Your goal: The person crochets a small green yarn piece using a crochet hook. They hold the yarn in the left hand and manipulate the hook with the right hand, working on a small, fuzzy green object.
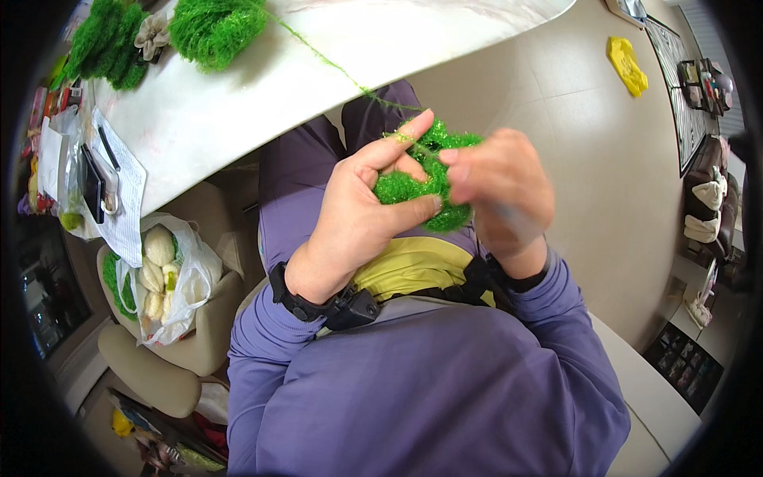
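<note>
A fuzzy bright-green crocheted piece (441, 208) is held above my lap, its sparkly yarn bunched in soft folds. My left hand (369, 197) pinches it between thumb and fingers, with the index finger raised and yarn lying across it. From that finger a green strand (325, 56) runs taut over the table edge to a loose ball of green yarn (217, 33). My right hand (506, 185), blurred by motion, grips what looks like a thin crochet hook (429, 154) whose tip meets the work near the left index finger. The hook's exact tip is too blurred to make out.
The white table (369, 36) bears more green yarn (110, 45), a fabric flower (153, 36), a dark phone (93, 182) and a written sheet (128, 173). On a beige chair (202, 340) sits a plastic bag (199, 262) with cream pieces. A yellow bag (627, 67) lies on the floor.
</note>
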The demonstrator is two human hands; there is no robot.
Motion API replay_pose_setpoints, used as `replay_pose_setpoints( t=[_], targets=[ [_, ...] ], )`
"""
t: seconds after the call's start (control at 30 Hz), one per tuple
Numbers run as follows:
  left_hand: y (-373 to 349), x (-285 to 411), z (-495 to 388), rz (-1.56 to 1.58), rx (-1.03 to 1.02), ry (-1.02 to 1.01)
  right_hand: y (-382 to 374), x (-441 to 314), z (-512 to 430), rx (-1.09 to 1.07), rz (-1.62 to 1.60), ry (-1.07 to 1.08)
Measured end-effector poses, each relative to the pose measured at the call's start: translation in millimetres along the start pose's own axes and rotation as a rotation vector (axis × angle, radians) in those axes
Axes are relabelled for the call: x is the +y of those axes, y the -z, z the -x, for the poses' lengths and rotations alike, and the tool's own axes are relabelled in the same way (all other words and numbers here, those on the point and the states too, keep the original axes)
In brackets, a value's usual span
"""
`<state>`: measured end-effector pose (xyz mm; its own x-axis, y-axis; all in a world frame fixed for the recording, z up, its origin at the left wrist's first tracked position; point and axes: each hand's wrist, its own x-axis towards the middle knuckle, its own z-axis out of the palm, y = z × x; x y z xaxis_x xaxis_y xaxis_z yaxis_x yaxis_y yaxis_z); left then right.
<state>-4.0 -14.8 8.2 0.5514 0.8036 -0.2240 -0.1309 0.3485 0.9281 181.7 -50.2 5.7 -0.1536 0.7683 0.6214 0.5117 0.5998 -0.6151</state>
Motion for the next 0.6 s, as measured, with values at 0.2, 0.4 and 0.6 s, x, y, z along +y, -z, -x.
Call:
replay_pose_setpoints(
  t=[0.2, 0.4, 0.6],
  targets=[
    [-3, -3, 0, 0.238, -0.053, 0.158, -8, 15, 0, 0.027, 0.028, 0.174],
    [-4, 0, 0, 0.267, -0.029, 0.12, -21, 17, 11, 0.158, -0.971, -0.537],
    [-2, -1, 2, 0.306, 0.054, 0.075, -17, 21, 3, 0.12, -0.936, -0.507]
  ],
)
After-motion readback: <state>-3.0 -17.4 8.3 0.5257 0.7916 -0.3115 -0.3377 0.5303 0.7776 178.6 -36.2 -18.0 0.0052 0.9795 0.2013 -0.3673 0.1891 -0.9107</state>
